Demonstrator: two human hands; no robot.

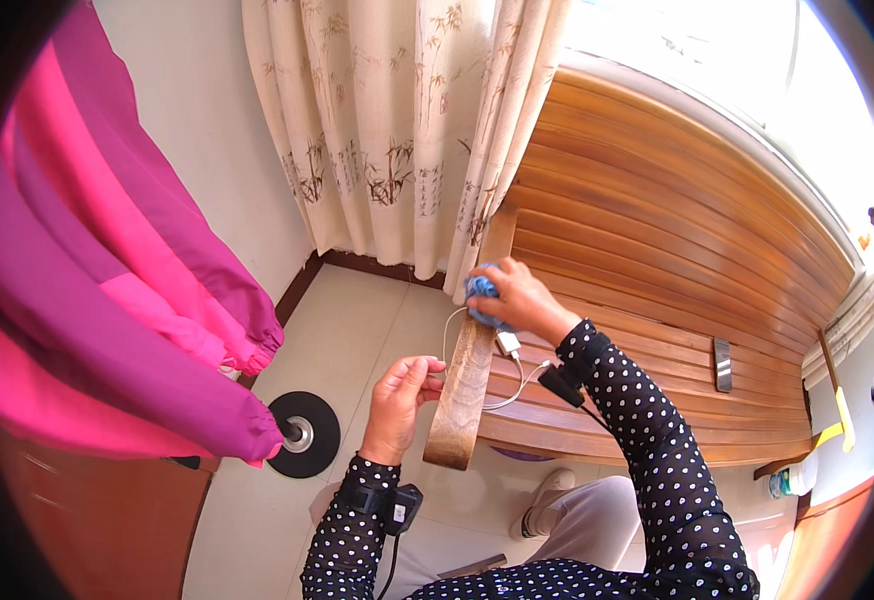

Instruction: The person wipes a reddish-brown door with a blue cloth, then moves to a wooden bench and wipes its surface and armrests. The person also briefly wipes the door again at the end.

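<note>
My right hand (518,298) grips a crumpled blue cloth (482,289) and presses it on the upper part of the wooden armrest (463,382) of a slatted bench. Beside the lower armrest, my left hand (405,397) pinches a thin white cable (445,337) between thumb and fingers. That cable loops around the armrest to the seat. A white charger adapter (508,343) rests on the seat side of the armrest, just below the cloth, with a cable plugged into it.
A dark remote-like object (722,364) lies on the slatted seat (654,375). Patterned curtains (384,135) hang beyond the bench. Pink and purple clothing (129,300) hangs at left above a round black base (303,435). A container (789,480) stands at the bench's right end.
</note>
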